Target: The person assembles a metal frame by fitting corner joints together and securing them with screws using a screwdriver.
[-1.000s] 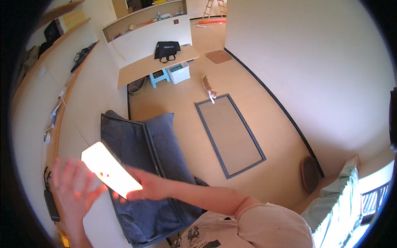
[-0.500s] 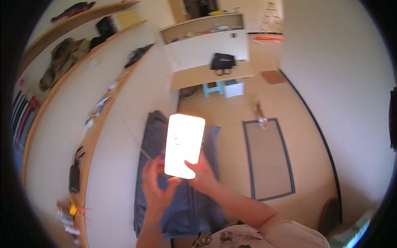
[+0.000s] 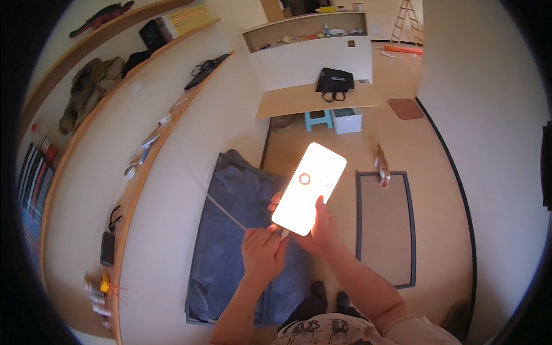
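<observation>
A smartphone [image 3: 305,198] with a glaring white screen is tilted in my right hand [image 3: 319,233]. My right thumb lies along the phone's edge, and fingertips show at its other side. Close below the phone, my left hand [image 3: 262,250] pinches the white plug [image 3: 284,233] of a charging cable at the phone's bottom end. From that hand the pale cable [image 3: 225,211] runs up and left toward the wall. Whether the plug is fully seated in the phone cannot be made out.
Beneath my hands a blue-grey mat [image 3: 230,259] covers the floor. Long wall shelves [image 3: 138,190] run along the left. Right of me lie a dark-bordered mat [image 3: 385,241] and an orange-and-white cat [image 3: 382,165]. Farther off, a low wooden table [image 3: 287,104] carries a black bag [image 3: 334,81].
The phone has shifted right and tilted clockwise, and a ring now shows on its screen. My left hand has closed on the cable plug at its lower end. The view has shifted too.
</observation>
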